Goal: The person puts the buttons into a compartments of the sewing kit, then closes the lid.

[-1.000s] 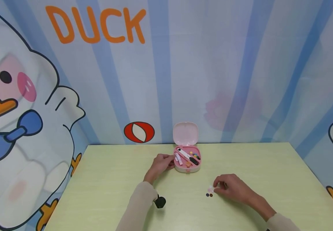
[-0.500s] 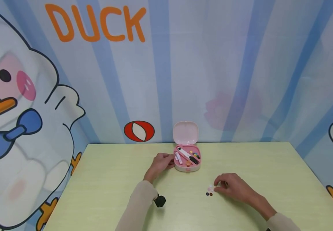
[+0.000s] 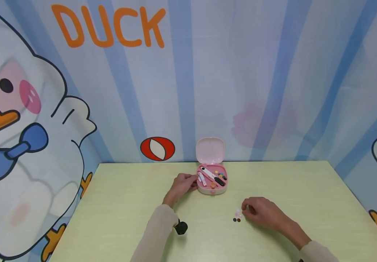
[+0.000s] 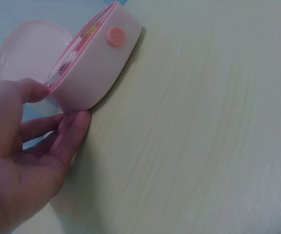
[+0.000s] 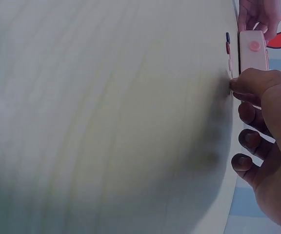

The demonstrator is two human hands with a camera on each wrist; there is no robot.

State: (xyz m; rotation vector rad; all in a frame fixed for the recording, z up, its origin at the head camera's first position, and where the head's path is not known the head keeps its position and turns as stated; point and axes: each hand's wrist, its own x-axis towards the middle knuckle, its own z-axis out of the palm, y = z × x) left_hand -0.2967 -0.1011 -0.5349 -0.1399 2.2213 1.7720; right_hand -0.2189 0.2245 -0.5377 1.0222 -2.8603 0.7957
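Small discs (image 3: 239,220) lie just beside the narrow right grip (image 3: 261,211), contents unclear; left grip (image 3: 182,185) holds pink box (image 3: 204,191) near counter's (image 3: 129,189) back edge.

Passage at centre, obstruction at rear and flanks

Bare pale wood-grain surface (image 3: 126,193) gives a passage between the rounded pink-and-white box (image 3: 221,191) and the cluster of small round discs (image 3: 239,220). The left hand (image 3: 181,185) occupies the box's left side; its right side is approachable. The raised pale-pink lid (image 3: 210,151) and blue-striped fabric backdrop (image 3: 234,72) bar the rear. The right hand (image 3: 263,211) blocks the discs' right; their left is reachable.
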